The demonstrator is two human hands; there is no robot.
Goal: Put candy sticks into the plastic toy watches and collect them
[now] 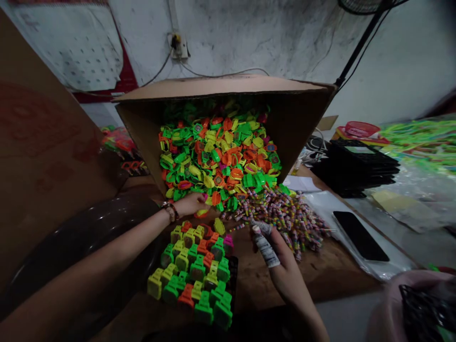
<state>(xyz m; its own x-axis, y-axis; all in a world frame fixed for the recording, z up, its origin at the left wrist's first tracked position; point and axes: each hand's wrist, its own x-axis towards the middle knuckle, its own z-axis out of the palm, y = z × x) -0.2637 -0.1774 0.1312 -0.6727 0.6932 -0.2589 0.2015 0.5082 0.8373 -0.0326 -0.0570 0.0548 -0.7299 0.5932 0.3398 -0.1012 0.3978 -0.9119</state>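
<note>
The left hand (pixel 194 203) is at the front edge of the pile of toy watches (pixel 221 161), which spills from a cardboard box (pixel 228 88) lying with its open side towards the person. Its fingers are bent close together at pink and yellow pieces; whether they grip one, I cannot tell. The right hand (pixel 281 259) sits further right and nearer the body, half curled, thumb up, by the near edge of the heap of candy sticks (pixel 288 213); its fingertips are hidden, so I cannot tell whether it holds anything.

Between the hands, a loose yellow toy watch (pixel 219 226) lies on the bench (pixel 320 275), its long axis running roughly away from the body with a slight slant. It is nearer the left hand, just to the right of it and closer to the person. Right in front of it, the ranks of toy watches (pixel 192 266) stand packed over a dark tray (pixel 233 270), mostly green and yellow with some orange.

As for writing, the thumb wrapping (pixel 267 251) carries dark marks, too blurred to read. Red print on the cardboard panel (pixel 39 133) at far left is illegible, as is the pale label (pixel 359 149) on the black stack (pixel 359 166). The phone (pixel 360 236) shows a dark screen, and no brand can be made out
</note>
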